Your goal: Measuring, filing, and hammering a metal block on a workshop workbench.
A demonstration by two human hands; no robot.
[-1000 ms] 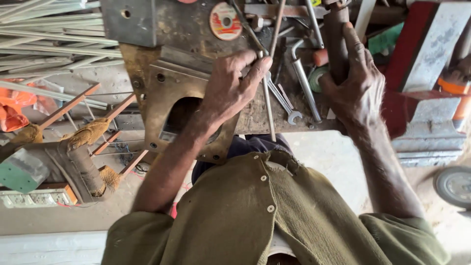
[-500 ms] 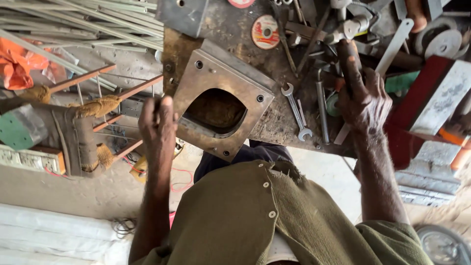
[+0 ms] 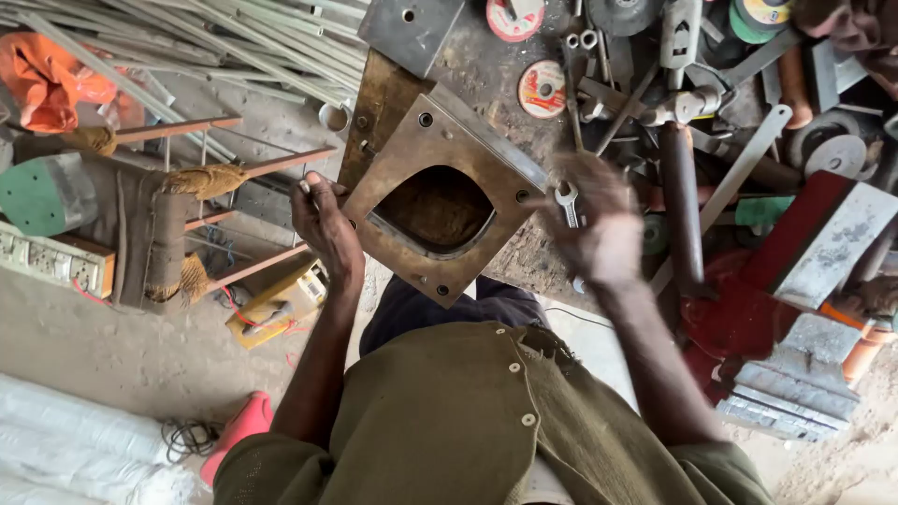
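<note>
A brownish square metal plate (image 3: 426,140) with a large rounded cutout and bolt holes lies tilted on the cluttered workbench. My left hand (image 3: 325,227) is at the plate's left edge, fingers closed on a small thin metal piece (image 3: 305,189). My right hand (image 3: 597,232), blurred by motion, is at the plate's right corner and grips a small open-ended spanner (image 3: 566,202) whose head shows at the fingertips. I wear an olive buttoned shirt.
Spanners, cutting discs (image 3: 542,89), a dark pipe (image 3: 681,201) and scrap cover the bench. A red vice (image 3: 795,281) stands at the right. Metal rods (image 3: 215,37), an orange cloth (image 3: 51,79), a socket strip (image 3: 56,262) and a pink slipper (image 3: 238,425) lie to the left.
My left hand left the plate and moved to its left edge holding a small piece. My right hand let go of the dark pipe and came to the plate's right corner with a spanner.
</note>
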